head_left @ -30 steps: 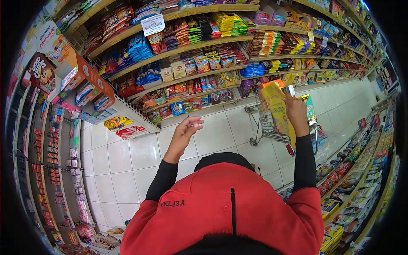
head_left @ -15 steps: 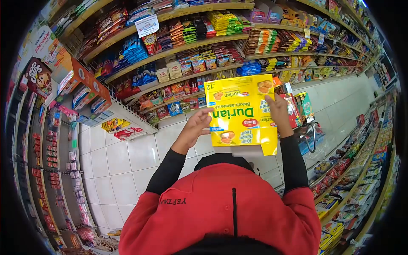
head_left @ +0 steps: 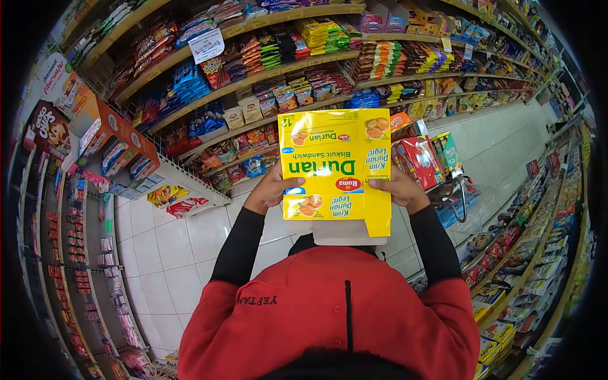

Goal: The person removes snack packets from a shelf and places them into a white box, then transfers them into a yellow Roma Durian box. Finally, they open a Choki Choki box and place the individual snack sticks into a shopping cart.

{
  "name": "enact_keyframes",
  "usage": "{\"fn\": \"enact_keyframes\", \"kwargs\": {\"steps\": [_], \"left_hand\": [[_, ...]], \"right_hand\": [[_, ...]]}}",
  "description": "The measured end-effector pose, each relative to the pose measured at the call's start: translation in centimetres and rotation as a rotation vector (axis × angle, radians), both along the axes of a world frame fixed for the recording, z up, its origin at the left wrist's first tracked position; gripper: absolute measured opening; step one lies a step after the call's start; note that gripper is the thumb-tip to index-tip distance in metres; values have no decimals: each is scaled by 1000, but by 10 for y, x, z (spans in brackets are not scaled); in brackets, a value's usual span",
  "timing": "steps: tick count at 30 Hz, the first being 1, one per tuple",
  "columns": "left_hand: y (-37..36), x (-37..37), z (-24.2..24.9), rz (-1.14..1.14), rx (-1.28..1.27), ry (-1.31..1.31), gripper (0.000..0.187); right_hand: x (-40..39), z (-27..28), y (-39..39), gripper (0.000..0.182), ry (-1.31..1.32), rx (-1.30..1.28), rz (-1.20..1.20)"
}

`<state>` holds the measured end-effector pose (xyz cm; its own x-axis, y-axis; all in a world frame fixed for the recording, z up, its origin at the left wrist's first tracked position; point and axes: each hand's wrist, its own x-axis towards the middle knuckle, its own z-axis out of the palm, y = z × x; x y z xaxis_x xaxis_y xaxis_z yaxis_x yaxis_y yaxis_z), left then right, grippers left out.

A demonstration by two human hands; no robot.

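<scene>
From afar I see the left hand (head_left: 272, 189) now joining the right hand (head_left: 404, 189), grips pinching opposite edges of the Roma Durian Biskuit Sandwich carton (head_left: 323, 149), steadying it two-handed.

Shelves (head_left: 278, 19) with pale yellow front edges carry rows of snack packets: blue packets (head_left: 188, 88) and yellow-and-green packets (head_left: 320, 35) share one tier, with cream packets (head_left: 251, 109) on the tier below. White tiled floor (head_left: 172, 244) runs beneath.

The yellow carton (head_left: 335, 166) is glossy printed card; the floor (head_left: 192, 239) smooth, shiny tile; the red shirt (head_left: 291, 316) matt cloth.
</scene>
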<state>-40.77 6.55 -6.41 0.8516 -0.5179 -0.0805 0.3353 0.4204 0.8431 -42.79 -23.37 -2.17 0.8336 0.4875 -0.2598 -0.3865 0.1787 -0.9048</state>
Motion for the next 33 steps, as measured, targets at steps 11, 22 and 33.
{"fn": "enact_keyframes", "kwargs": {"steps": [11, 22, 33], "left_hand": [[-1, 7, -1, -92, -186, -103, 27], [-24, 12, 48, -520, -281, -200, 42], [-127, 54, 80, -787, 468, -616, 48]], "right_hand": [[-8, -4, -1, 25, -240, 215, -101], [1, -3, -50, 9, -518, 147, 67], [-5, 89, -83, 24, -570, -105, -158]]}}
